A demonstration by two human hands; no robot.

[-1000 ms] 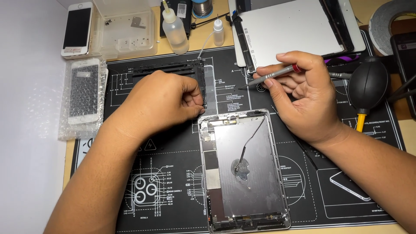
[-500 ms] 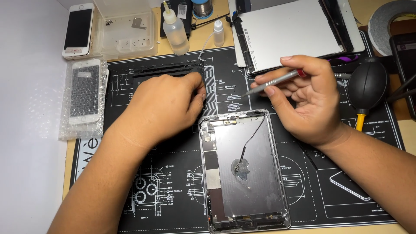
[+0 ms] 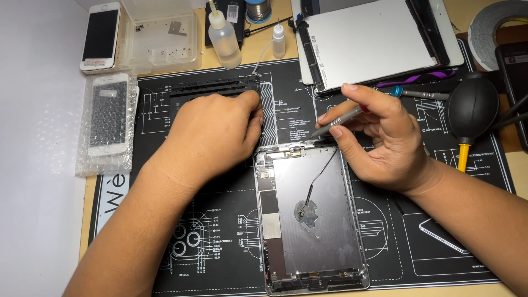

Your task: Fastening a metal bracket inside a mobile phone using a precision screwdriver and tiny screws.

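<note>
An opened silver tablet shell [image 3: 311,220] lies on the black printed work mat [image 3: 220,242], with a thin black cable across its inner plate. My right hand [image 3: 379,140] grips a grey screwdriver [image 3: 338,121] like a pen, its tip pointing down-left just above the shell's top edge. My left hand [image 3: 212,132] rests on the mat left of the shell's top corner, fingers curled against a black flat part [image 3: 212,88] lying there. Whether the fingers pinch anything is hidden.
A white tablet screen panel [image 3: 374,41] lies at the back right, with a black rubber air blower [image 3: 472,110] and a tape roll [image 3: 498,25] beside it. Two squeeze bottles [image 3: 224,38], a clear parts box [image 3: 159,36] and two phones [image 3: 100,36] sit at the back left.
My left hand slid a little up and to the right along the black part. My right hand turned the screwdriver so its tip now points lower, nearer the shell's top edge.
</note>
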